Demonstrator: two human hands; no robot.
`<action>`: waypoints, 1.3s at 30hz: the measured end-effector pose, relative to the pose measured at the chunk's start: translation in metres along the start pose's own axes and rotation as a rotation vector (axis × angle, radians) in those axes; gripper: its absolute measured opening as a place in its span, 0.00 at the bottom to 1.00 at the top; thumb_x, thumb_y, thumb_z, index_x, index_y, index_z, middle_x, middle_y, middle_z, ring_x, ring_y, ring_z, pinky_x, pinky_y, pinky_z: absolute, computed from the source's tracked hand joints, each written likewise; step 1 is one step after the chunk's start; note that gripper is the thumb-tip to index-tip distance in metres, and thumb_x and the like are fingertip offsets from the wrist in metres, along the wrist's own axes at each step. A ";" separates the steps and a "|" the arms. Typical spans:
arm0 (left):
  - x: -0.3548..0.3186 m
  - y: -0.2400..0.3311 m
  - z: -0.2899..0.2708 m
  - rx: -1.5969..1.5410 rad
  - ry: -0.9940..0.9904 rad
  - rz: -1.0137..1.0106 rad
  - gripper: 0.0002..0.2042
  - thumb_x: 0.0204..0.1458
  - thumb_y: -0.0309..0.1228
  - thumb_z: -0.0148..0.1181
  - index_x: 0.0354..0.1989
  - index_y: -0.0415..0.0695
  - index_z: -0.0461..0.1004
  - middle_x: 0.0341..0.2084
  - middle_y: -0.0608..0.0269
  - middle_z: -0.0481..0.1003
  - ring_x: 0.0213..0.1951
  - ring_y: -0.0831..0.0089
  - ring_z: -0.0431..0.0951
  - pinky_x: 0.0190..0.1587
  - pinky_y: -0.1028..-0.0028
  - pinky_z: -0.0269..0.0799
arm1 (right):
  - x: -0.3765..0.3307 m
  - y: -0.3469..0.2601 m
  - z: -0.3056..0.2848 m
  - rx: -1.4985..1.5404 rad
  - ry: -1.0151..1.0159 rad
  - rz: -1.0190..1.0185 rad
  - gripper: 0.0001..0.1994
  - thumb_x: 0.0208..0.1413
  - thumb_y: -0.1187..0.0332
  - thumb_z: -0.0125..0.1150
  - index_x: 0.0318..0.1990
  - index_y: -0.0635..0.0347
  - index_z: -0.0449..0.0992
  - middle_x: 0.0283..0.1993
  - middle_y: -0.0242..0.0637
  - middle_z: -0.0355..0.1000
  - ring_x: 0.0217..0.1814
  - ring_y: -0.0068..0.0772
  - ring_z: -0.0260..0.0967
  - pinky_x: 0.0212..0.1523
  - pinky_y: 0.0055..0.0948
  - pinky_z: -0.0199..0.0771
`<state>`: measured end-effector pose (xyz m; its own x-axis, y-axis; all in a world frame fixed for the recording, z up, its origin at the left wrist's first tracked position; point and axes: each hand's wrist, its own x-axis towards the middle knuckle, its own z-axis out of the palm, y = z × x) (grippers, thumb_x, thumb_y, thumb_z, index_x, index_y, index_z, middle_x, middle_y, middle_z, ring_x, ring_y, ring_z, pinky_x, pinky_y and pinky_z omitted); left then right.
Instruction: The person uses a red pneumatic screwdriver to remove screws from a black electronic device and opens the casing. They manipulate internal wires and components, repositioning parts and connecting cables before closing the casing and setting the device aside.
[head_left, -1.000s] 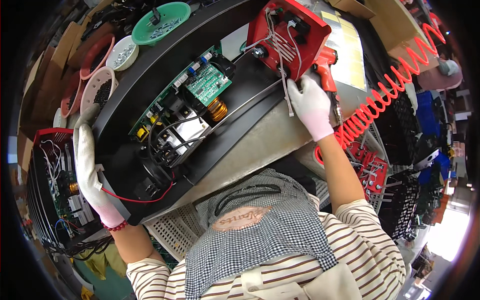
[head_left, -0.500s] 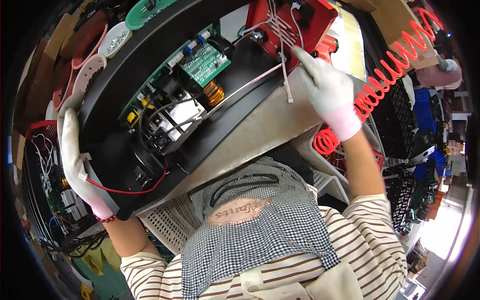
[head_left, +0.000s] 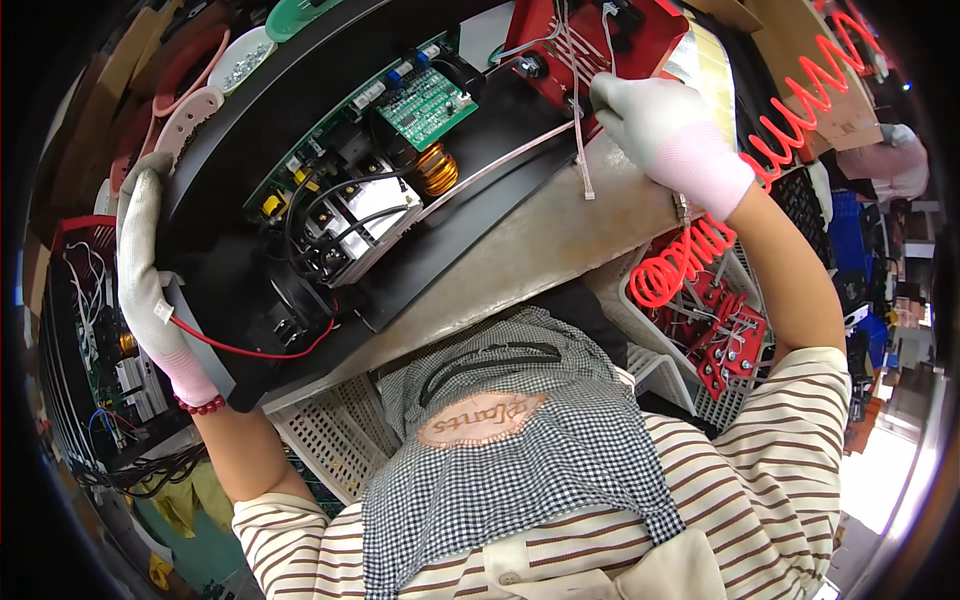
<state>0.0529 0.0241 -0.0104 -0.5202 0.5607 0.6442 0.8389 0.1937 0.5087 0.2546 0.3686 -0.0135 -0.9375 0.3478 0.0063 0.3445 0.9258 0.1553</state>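
Observation:
A curved black metal casing (head_left: 520, 190) lies in front of me with a green circuit board (head_left: 425, 108), a copper coil (head_left: 436, 170) and silver heat sinks (head_left: 365, 215) inside. My left hand (head_left: 145, 250), in a pale glove, grips the casing's left end; a white connector on a red wire (head_left: 250, 352) lies against it. At the far end is a red panel (head_left: 640, 45) with white cables (head_left: 572, 50). My gloved right hand (head_left: 655, 130) is closed beside the panel's near edge. What its curled fingers hold is hidden. A metal hose fitting (head_left: 683, 208) shows below it.
A red coiled hose (head_left: 780, 150) runs from the upper right to beneath my right wrist. A basket holds red panels (head_left: 725, 335) at right. Bowls of screws (head_left: 243, 65) line the far left. Another open unit (head_left: 95, 330) stands at left. A person (head_left: 885, 165) is at far right.
My right hand has gone from an outstretched finger at the red panel to curled fingers, its forearm swinging right. The casing has shifted slightly right and up. My left hand keeps its grip.

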 end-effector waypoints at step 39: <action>-0.065 0.108 0.126 0.174 -0.506 0.041 0.25 0.44 0.30 0.64 0.54 0.40 0.70 0.49 0.49 0.73 0.53 0.52 0.72 0.56 0.58 0.66 | 0.015 0.045 0.092 0.294 0.345 -0.052 0.11 0.58 0.65 0.54 0.39 0.67 0.72 0.27 0.48 0.74 0.23 0.44 0.72 0.26 0.37 0.72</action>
<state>0.1978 0.1097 -0.0693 -0.3802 0.8801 0.2843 0.8933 0.2699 0.3593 0.2610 0.4291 -0.0975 -0.8979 0.2765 0.3424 0.2493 0.9607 -0.1222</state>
